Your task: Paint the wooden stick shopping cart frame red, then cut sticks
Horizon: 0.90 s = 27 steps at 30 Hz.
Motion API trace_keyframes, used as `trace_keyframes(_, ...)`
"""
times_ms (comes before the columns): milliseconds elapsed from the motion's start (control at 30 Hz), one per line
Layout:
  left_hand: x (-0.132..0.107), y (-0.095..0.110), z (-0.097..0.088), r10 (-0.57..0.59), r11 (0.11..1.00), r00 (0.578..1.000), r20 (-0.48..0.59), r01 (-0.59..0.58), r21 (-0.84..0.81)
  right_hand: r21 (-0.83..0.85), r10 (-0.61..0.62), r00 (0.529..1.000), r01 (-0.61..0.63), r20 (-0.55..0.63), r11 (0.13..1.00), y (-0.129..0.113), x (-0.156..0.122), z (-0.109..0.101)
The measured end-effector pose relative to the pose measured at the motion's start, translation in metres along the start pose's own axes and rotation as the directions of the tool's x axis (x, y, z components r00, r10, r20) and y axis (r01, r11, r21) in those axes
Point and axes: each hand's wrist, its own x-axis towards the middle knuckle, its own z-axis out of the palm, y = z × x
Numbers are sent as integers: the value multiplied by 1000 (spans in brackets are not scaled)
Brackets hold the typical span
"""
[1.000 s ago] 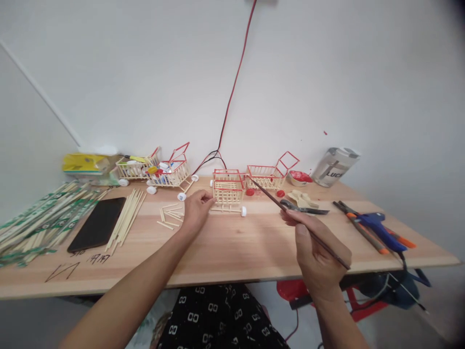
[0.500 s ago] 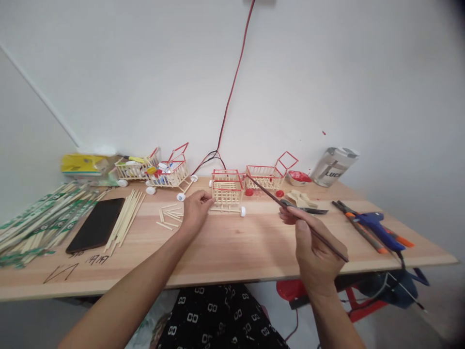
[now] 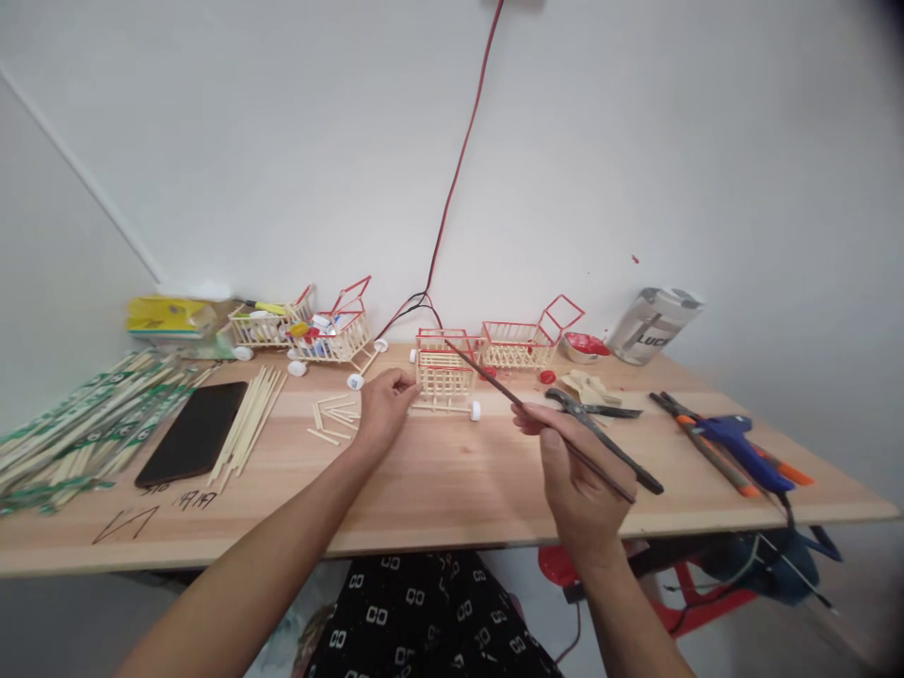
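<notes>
A small cart of pale sticks with red rims point(image 3: 444, 372) stands on white wheels at the middle of the wooden table point(image 3: 452, 480). My left hand point(image 3: 381, 407) pinches the cart's left side, fingers closed on it. My right hand point(image 3: 575, 471) grips a thin dark paintbrush point(image 3: 543, 422), whose tip reaches the cart's upper right rim. A small bowl of red paint point(image 3: 583, 347) sits at the back right.
Two more stick carts point(image 3: 300, 331) stand at the back left, and a red-rimmed basket point(image 3: 523, 344) sits behind. Loose sticks point(image 3: 247, 428), wrapped chopsticks point(image 3: 77, 424) and a black phone point(image 3: 192, 443) lie at the left. Scissors point(image 3: 593, 407), pliers point(image 3: 702, 443), a blue glue gun point(image 3: 738, 441) and a can point(image 3: 653, 325) are at the right.
My right hand has moved left with the paintbrush, bringing its tip from the basket behind onto the cart's rim. My left hand has stayed on the cart.
</notes>
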Motion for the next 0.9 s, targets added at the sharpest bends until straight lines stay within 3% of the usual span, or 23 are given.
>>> trace_keyframes(200, 0, -2, 0, 13, 1000, 1000, 0, -13, 12, 42, -43, 995, 40, 89, 998, 1, 8, 19)
trace_keyframes(400, 0, -5, 1, 19, 1000, 1000, -1, -19, -6, 41, -63, 993, 60, 98, 997, 6, 11, 26)
trace_keyframes(900, 0, -4, 1, -5, 1000, 1000, -2, 5, 0, -6, 3, 1000, -3, 5, 1000, 13, 5, 7)
